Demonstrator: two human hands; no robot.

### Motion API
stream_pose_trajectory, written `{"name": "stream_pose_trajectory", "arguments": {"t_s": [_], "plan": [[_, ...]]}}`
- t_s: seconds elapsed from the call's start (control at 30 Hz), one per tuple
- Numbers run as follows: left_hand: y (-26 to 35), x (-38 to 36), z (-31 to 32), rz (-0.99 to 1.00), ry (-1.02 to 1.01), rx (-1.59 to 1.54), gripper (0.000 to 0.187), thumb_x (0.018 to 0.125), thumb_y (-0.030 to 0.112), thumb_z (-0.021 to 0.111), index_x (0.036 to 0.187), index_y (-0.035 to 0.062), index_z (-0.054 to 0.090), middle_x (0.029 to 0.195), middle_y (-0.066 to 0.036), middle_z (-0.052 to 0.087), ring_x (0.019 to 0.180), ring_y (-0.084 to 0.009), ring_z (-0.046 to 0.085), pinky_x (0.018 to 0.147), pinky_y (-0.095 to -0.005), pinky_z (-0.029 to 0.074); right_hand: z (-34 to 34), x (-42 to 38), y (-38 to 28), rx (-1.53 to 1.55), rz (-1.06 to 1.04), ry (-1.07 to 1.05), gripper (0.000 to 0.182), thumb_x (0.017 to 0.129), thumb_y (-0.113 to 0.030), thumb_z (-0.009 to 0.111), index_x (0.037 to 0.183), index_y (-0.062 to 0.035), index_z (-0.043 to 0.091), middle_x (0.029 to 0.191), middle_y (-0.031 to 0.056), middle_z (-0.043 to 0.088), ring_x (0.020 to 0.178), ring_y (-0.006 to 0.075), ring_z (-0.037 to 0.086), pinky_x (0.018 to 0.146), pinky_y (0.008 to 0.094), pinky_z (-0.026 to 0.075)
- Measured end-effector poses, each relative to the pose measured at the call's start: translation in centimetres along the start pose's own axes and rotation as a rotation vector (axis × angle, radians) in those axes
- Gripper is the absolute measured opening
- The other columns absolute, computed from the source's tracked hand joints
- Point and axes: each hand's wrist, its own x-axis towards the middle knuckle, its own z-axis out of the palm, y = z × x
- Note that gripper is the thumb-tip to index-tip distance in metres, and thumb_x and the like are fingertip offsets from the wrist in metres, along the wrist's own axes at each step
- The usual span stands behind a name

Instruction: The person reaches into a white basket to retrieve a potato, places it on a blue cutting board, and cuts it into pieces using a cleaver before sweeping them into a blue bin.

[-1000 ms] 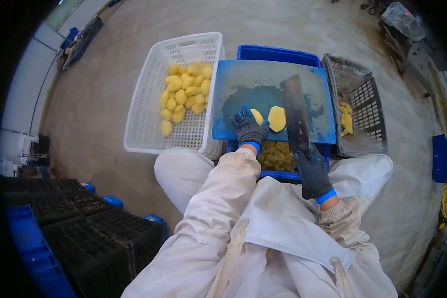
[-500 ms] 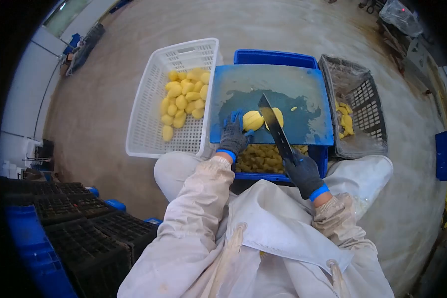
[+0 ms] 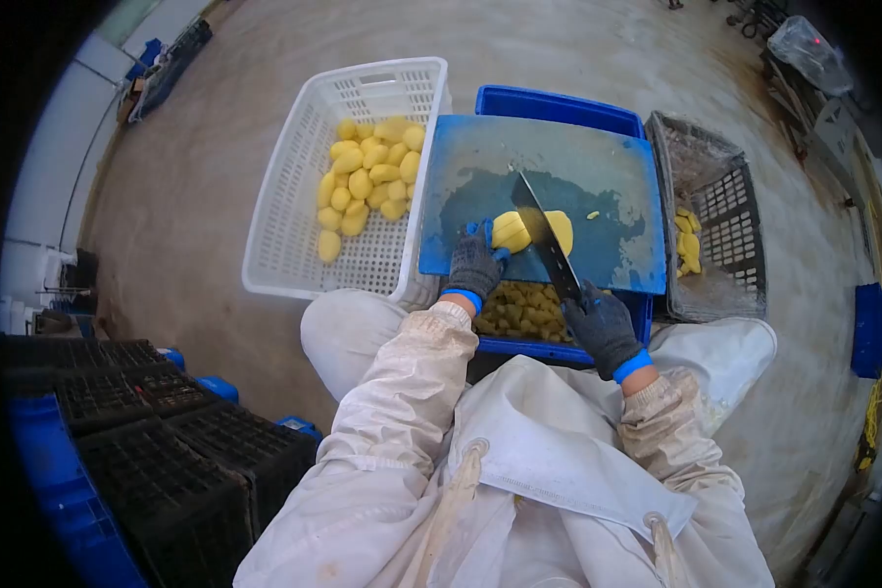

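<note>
My gloved left hand presses its curled fingers against the left end of a peeled yellow potato and holds it on the blue cutting board. My gloved right hand grips the handle of a large dark-bladed knife. The blade slants across the potato, with a cut piece on its right side. Cut lines show in the part near my left fingers. A small scrap lies farther right on the board. Below the board's near edge, a blue bin holds many cut potato chunks.
Left of the board stands a white perforated crate with many peeled potatoes. To the right is a dark lined crate with yellow pieces. Black crates are stacked at lower left. A blue container sits far right.
The knife has shifted slightly left over the potato, and more of the cut piece shows to its right. My left hand still holds the potato. The whole view has shifted a little.
</note>
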Motion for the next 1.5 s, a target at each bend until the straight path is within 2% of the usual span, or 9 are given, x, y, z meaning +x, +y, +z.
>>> {"name": "stream_pose_trajectory", "arguments": {"t_s": [0.37, 0.57, 1.03, 1.1, 1.17, 1.23, 1.3, 1.33, 1.5], "plan": [[-0.5, 0.7, 0.1, -0.048, -0.049, 0.027, 0.052, 0.07, 0.025, 0.067, 0.115, 0.0039, 0.053, 0.103, -0.02, 0.054, 0.097, -0.0368, 0.053, 0.084, -0.0422, 0.044, 1.1, 2.4, 1.0, -0.052, 0.093, -0.191, 0.032, 0.083, -0.028, 0.047, 0.096, -0.0014, 0.058, 0.077, 0.0221, 0.062, 0.075, 0.0377, 0.061, 0.069, 0.0472, 0.048], [-0.5, 0.8, 0.5, -0.039, -0.009, 0.045, 0.05, 0.071, 0.023, 0.066, 0.115, 0.0047, 0.053, 0.103, -0.02, 0.054, 0.096, -0.0369, 0.053, 0.083, -0.0422, 0.044, 1.2, 0.2, 0.5, 0.006, 0.023, 0.01, 0.027, 0.083, -0.027, 0.048, 0.092, -0.0037, 0.058, 0.073, 0.0207, 0.061, 0.07, 0.0371, 0.06, 0.063, 0.0475, 0.047], [-0.5, 0.5, 0.1, -0.003, -0.005, 0.086, 0.053, 0.068, 0.023, 0.069, 0.115, 0.0035, 0.052, 0.103, -0.02, 0.054, 0.095, -0.037, 0.053, 0.084, -0.0421, 0.044, 2.6, 1.7, -0.7, 0.043, 0.038, -0.122, 0.028, 0.084, -0.027, 0.046, 0.089, -0.0028, 0.059, 0.075, 0.0219, 0.061, 0.073, 0.0376, 0.06, 0.065, 0.047, 0.047], [0.1, 2.3, -1.3, -0.102, -0.316, 0.113, 0.069, 0.068, 0.03, 0.071, 0.126, 0.0058, 0.044, 0.12, -0.021, 0.048, 0.112, -0.0401, 0.045, 0.095, -0.0435, 0.037, 1.2, 1.4, -0.6, 0.137, 0.062, -0.124, 0.03, 0.084, -0.028, 0.047, 0.091, -0.0027, 0.06, 0.076, 0.0225, 0.061, 0.074, 0.0382, 0.06, 0.066, 0.0464, 0.047], [0.2, 3.2, -1.5, 0.031, -0.251, 0.186, 0.076, 0.068, 0.035, 0.07, 0.131, 0.0089, 0.037, 0.13, -0.021, 0.038, 0.12, -0.0404, 0.035, 0.1, -0.0458, 0.03, -0.4, -1.5, -0.1, 0.238, 0.024, -0.001, 0.033, 0.084, -0.031, 0.049, 0.099, -0.0038, 0.061, 0.078, 0.0239, 0.06, 0.075, 0.0397, 0.059, 0.066, 0.047, 0.046], [0.6, 3.8, -0.7, 0.152, -0.2, 0.257, 0.083, 0.069, 0.04, 0.07, 0.136, 0.0119, 0.031, 0.139, -0.02, 0.029, 0.128, -0.0408, 0.026, 0.105, -0.0481, 0.023, -1.0, -3.3, 1.5, 0.325, 0.0, 0.092, 0.03, 0.084, -0.026, 0.053, 0.104, -0.005, 0.06, 0.075, 0.0196, 0.062, 0.069, 0.0326, 0.061, 0.062, 0.0422, 0.047], [2.1, 6.2, -0.2, 0.189, -0.573, 0.46, 0.09, 0.07, 0.049, 0.067, 0.141, 0.0184, 0.02, 0.148, -0.015, 0.012, 0.136, -0.0375, 0.009, 0.107, -0.052, 0.012, -2.7, -4.3, 1.9, 0.695, 0.274, 0.057, 0.024, 0.084, -0.017, 0.055, 0.103, -0.0038, 0.059, 0.072, 0.0125, 0.062, 0.063, 0.0202, 0.06, 0.058, 0.0342, 0.047], [2.7, 6.5, -0.1, 0.177, -0.669, 0.48, 0.076, 0.075, 0.05, 0.061, 0.137, 0.0201, 0.029, 0.146, -0.012, 0.018, 0.135, -0.0371, 0.011, 0.106, -0.0537, 0.012, -2.8, -4.7, 2.5, 0.77, 0.272, 0.105, 0.021, 0.083, -0.013, 0.056, 0.102, -0.0031, 0.059, 0.072, 0.0081, 0.061, 0.062, 0.0123, 0.055, 0.057, 0.0287, 0.045], [0.3, -0.4, 3.2, 0.299, -0.272, 0.326, 0.048, 0.082, 0.035, 0.056, 0.125, 0.0186, 0.045, 0.139, -0.013, 0.029, 0.129, -0.0385, 0.023, 0.105, -0.052, 0.017, -0.9, -5.1, 6.8, 0.783, 0.34, 0.171, 0.021, 0.084, -0.015, 0.056, 0.1, -0.0019, 0.058, 0.074, 0.0088, 0.06, 0.06, 0.0135, 0.054, 0.057, 0.0297, 0.045]]}}
